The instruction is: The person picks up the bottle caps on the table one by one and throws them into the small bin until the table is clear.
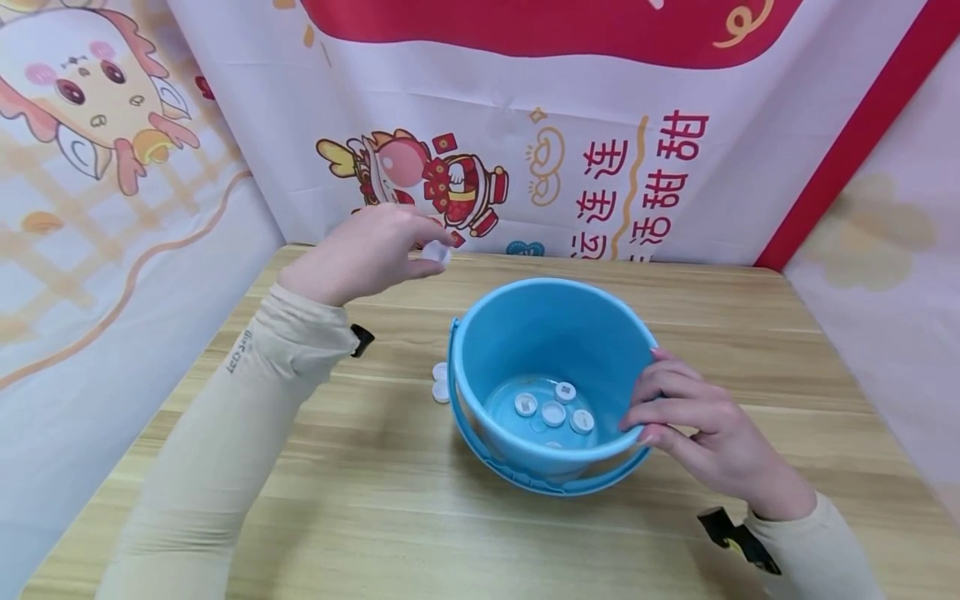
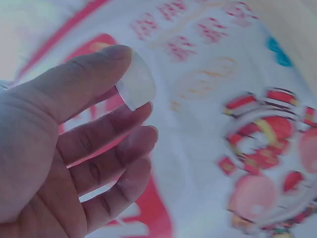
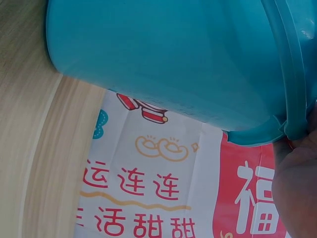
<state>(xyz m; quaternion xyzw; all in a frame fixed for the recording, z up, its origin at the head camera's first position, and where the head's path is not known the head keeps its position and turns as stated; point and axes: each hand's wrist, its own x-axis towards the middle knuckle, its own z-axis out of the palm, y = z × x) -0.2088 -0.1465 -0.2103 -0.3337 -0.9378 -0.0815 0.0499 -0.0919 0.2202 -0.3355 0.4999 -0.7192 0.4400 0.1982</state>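
Note:
My left hand (image 1: 375,250) is raised over the far left of the table and pinches a white round cap (image 2: 139,84) between thumb and fingertips. In the left wrist view its other fingers are loosely bent. My right hand (image 1: 693,417) grips the right rim of a blue bucket (image 1: 551,292), fingers inside and thumb on the near side. Several white caps (image 1: 553,413) lie on the bucket's floor. Outside, two more white caps (image 1: 441,391) rest on the table against its left side.
The bucket's blue handle (image 1: 525,479) hangs down around its near side. Under everything is a wood-grain table (image 1: 360,508). A printed cloth (image 1: 480,92) rises behind the far edge, and more cloth (image 1: 112,242) stands at the left.

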